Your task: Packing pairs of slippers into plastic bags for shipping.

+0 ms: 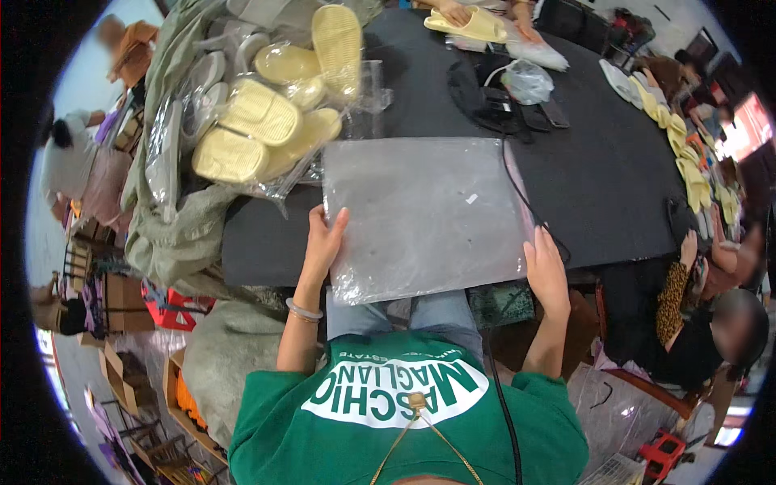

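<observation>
A stack of clear, greyish plastic bags [428, 214] lies flat in front of me, its near end reaching past the table edge over my lap. My left hand [325, 238] grips its left edge, thumb and fingers closed on the plastic. At the right edge my right hand [546, 263] is closed on the side of the stack, with its fingertips along the border. Just beyond my left hand lie yellow slippers [259, 113] in clear bags, with grey ones among them. A thin black cord [524, 190] runs by the stack's right edge.
The dark table [606, 194] carries a black bag [473, 97], a knotted clear bag [528, 82] and phones [546, 115]. Across it, another person's hands hold a yellow slipper [469, 26]. Greenish sacking [174, 242] hangs at left. A co-worker [687, 323] sits at right, near a row of slippers [683, 145].
</observation>
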A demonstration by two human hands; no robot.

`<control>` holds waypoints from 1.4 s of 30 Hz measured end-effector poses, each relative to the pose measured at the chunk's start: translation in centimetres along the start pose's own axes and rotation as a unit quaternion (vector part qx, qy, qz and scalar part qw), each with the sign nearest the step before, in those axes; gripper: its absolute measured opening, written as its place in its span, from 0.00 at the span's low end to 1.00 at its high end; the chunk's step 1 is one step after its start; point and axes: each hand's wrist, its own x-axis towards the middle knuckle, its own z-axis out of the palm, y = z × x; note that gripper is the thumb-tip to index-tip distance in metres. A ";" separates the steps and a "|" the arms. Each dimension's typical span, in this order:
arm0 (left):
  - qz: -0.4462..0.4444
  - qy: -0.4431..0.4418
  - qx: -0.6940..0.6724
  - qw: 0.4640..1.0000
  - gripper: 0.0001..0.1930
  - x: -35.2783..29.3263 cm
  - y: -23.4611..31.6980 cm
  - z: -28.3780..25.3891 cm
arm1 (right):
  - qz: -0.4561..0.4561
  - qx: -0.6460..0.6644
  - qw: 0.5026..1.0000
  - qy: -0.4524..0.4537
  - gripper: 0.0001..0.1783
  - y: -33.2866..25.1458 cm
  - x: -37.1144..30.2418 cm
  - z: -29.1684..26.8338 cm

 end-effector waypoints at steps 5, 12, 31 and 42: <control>0.043 0.139 -0.064 0.987 0.35 -1.0 1.6 -0.9 | -0.013 0.247 0.968 -0.041 0.20 -5.3 -3.2 -3.5; 0.066 0.194 -0.127 0.971 0.32 -1.4 3.0 -4.9 | 0.076 0.365 0.913 0.165 0.17 -3.9 -4.7 -1.7; 0.282 0.129 0.305 0.900 0.22 -2.1 -0.5 -0.6 | 0.246 0.129 0.905 0.321 0.16 14.6 6.8 3.2; 0.284 0.145 0.426 0.847 0.17 -1.4 -2.4 -2.0 | 0.253 0.121 0.890 0.360 0.14 14.9 6.2 3.2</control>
